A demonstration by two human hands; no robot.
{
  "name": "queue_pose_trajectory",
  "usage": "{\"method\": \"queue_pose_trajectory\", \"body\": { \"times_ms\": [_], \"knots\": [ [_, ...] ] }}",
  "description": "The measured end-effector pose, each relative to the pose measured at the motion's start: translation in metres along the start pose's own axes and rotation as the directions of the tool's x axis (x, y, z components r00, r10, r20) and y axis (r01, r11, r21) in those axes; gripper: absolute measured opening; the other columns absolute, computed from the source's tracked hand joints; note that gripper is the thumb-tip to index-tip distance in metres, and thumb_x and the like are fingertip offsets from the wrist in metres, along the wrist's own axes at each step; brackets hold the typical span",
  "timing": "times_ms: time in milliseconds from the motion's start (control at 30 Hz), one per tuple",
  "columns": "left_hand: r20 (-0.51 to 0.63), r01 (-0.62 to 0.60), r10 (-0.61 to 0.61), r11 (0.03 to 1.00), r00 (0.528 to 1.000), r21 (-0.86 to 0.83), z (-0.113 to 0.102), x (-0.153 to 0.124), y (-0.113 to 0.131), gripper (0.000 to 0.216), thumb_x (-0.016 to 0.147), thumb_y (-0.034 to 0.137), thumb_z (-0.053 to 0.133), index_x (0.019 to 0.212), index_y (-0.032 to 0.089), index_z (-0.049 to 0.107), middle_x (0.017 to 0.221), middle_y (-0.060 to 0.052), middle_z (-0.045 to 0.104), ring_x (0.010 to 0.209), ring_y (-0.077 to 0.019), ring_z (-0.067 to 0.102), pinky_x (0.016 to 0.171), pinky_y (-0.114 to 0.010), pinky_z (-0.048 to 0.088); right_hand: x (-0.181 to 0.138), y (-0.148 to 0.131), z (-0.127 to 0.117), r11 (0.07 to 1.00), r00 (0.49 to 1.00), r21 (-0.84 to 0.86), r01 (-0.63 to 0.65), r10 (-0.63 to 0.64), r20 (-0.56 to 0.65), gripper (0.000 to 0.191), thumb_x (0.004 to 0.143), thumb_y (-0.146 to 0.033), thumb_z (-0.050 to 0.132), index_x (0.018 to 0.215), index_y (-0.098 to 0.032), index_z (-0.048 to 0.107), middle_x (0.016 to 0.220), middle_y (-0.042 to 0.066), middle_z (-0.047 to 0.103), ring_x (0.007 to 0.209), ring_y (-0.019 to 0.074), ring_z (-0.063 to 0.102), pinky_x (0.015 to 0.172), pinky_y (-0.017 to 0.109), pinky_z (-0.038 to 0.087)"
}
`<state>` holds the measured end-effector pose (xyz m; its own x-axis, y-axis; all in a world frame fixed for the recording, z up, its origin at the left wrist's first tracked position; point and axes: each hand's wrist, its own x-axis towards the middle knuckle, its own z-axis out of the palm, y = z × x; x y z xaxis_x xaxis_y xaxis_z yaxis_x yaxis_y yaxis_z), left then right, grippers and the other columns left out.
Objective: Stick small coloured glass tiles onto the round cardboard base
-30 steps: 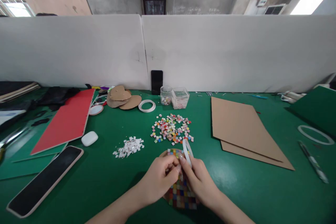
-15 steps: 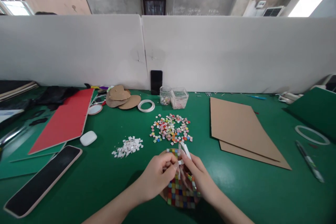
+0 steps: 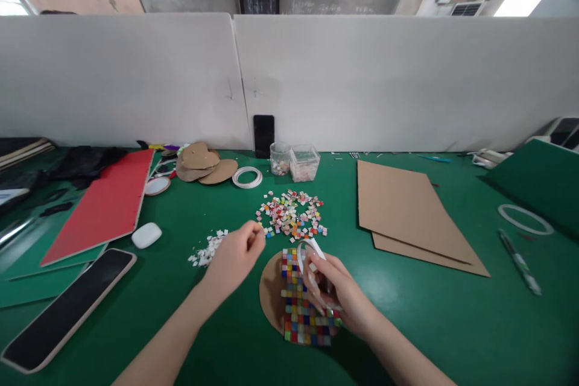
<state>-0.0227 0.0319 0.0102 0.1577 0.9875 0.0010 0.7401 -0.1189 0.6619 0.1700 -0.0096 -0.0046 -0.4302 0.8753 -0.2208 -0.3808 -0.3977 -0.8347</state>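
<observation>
My left hand (image 3: 233, 262) hovers beside the pile of small white squares (image 3: 207, 250), its fingers curled together; whatever they hold, if anything, is hidden. My right hand (image 3: 337, 289) grips a roll of white tape (image 3: 317, 247), whose ring stands tilted between thumb and fingers. Beneath that hand lies a round cardboard disc (image 3: 271, 295), partly covered by rows of coloured mosaic tiles (image 3: 298, 316). The disc's left side is bare cardboard, and my right hand covers part of the tile rows.
Loose coloured tiles (image 3: 289, 214) lie scattered beyond the disc. Behind them stand a clear cup (image 3: 280, 160), a clear square box (image 3: 304, 163) and an upright phone (image 3: 263, 136). Cardboard sheets (image 3: 407, 211) lie to the right; a dark phone (image 3: 67, 307) and red board (image 3: 102, 205) to the left.
My left hand has pulled away from the tape and moved left and up toward the white pile. My right hand keeps the tape roll above the disc. The view has shifted slightly.
</observation>
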Motion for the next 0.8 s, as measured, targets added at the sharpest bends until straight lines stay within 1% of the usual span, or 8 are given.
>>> {"method": "queue_pose_trajectory", "body": {
  "times_ms": [33, 67, 133, 233, 333, 533, 700, 800],
  "knots": [
    [0.004, 0.032, -0.033, 0.997, 0.999, 0.068, -0.005, 0.005, -0.009, 0.019, 0.082, 0.034, 0.037, 0.072, 0.02, 0.046, 0.05, 0.006, 0.04, 0.045, -0.0109, 0.038, 0.047, -0.023, 0.024, -0.001, -0.002, 0.001, 1.0, 1.0, -0.003, 0.006, -0.006, 0.005, 0.038, 0.08, -0.05, 0.051, 0.062, -0.018, 0.042, 0.044, -0.008, 0.04, 0.031, 0.0033, 0.027, 0.033, 0.018, 0.024],
    [0.044, 0.072, -0.077, 0.992, 0.996, 0.101, -0.011, 0.009, -0.017, 0.021, 0.081, 0.035, 0.037, 0.07, 0.02, 0.046, 0.049, 0.005, 0.042, 0.044, -0.0111, 0.038, 0.047, -0.023, 0.024, -0.001, -0.004, 0.001, 1.0, 1.0, -0.002, 0.011, -0.011, 0.009, 0.038, 0.08, -0.049, 0.051, 0.061, -0.018, 0.042, 0.044, -0.009, 0.039, 0.031, 0.0031, 0.025, 0.033, 0.019, 0.023],
    [0.149, 0.121, -0.134, 0.989, 0.98, 0.09, -0.024, 0.016, -0.032, 0.023, 0.08, 0.037, 0.039, 0.068, 0.019, 0.047, 0.051, 0.004, 0.046, 0.045, -0.0115, 0.043, 0.046, -0.022, 0.026, -0.002, -0.006, 0.002, 1.0, 1.0, -0.005, 0.014, -0.014, 0.009, 0.038, 0.081, -0.048, 0.051, 0.06, -0.018, 0.041, 0.044, -0.009, 0.038, 0.031, 0.0027, 0.024, 0.033, 0.018, 0.018],
    [0.234, 0.167, -0.178, 0.984, 0.956, 0.067, -0.045, 0.019, -0.047, 0.026, 0.077, 0.041, 0.043, 0.068, 0.018, 0.052, 0.052, 0.003, 0.048, 0.046, -0.012, 0.044, 0.047, -0.022, 0.028, -0.003, -0.007, 0.001, 1.0, 1.0, -0.023, 0.018, -0.018, -0.005, 0.039, 0.083, -0.046, 0.049, 0.058, -0.017, 0.04, 0.044, -0.008, 0.038, 0.033, 0.0022, 0.024, 0.034, 0.019, 0.014],
    [0.288, 0.201, -0.206, 0.978, 0.935, 0.048, -0.06, 0.018, -0.054, 0.025, 0.072, 0.041, 0.049, 0.067, 0.018, 0.054, 0.051, 0.004, 0.049, 0.047, -0.0118, 0.044, 0.048, -0.021, 0.029, -0.003, -0.006, -0.002, 0.998, 0.999, -0.057, 0.025, -0.027, -0.02, 0.04, 0.084, -0.047, 0.047, 0.058, -0.017, 0.04, 0.044, -0.009, 0.037, 0.033, 0.0023, 0.021, 0.035, 0.019, 0.015],
    [0.244, 0.176, -0.172, 0.984, 0.954, 0.007, -0.064, 0.018, -0.067, 0.025, 0.067, 0.04, 0.056, 0.081, 0.02, 0.052, 0.052, 0.006, 0.044, 0.052, -0.0131, 0.046, 0.052, -0.022, 0.034, -0.002, -0.005, -0.002, 0.99, 0.997, -0.12, 0.074, -0.077, -0.021, 0.037, 0.083, -0.047, 0.048, 0.061, -0.019, 0.038, 0.045, -0.01, 0.033, 0.035, 0.0038, 0.022, 0.036, 0.02, 0.02],
    [0.269, 0.189, -0.191, 0.981, 0.944, 0.035, -0.065, 0.018, -0.065, 0.027, 0.072, 0.043, 0.049, 0.083, 0.02, 0.059, 0.054, 0.004, 0.041, 0.047, -0.0118, 0.039, 0.047, -0.022, 0.027, -0.001, -0.007, 0.0, 0.984, 0.996, -0.158, 0.077, -0.083, -0.035, 0.041, 0.085, -0.049, 0.045, 0.058, -0.02, 0.036, 0.043, -0.009, 0.032, 0.034, 0.0044, 0.023, 0.036, 0.02, 0.022],
    [0.242, 0.22, -0.221, 0.975, 0.945, 0.033, -0.067, 0.017, -0.063, 0.031, 0.073, 0.045, 0.047, 0.086, 0.021, 0.062, 0.055, 0.003, 0.042, 0.046, -0.0119, 0.038, 0.045, -0.022, 0.024, -0.001, -0.007, 0.0, 0.972, 0.99, -0.225, 0.067, -0.092, -0.105, 0.044, 0.084, -0.053, 0.043, 0.056, -0.019, 0.036, 0.043, -0.008, 0.033, 0.035, 0.0047, 0.025, 0.036, 0.02, 0.022]
  ]
}}
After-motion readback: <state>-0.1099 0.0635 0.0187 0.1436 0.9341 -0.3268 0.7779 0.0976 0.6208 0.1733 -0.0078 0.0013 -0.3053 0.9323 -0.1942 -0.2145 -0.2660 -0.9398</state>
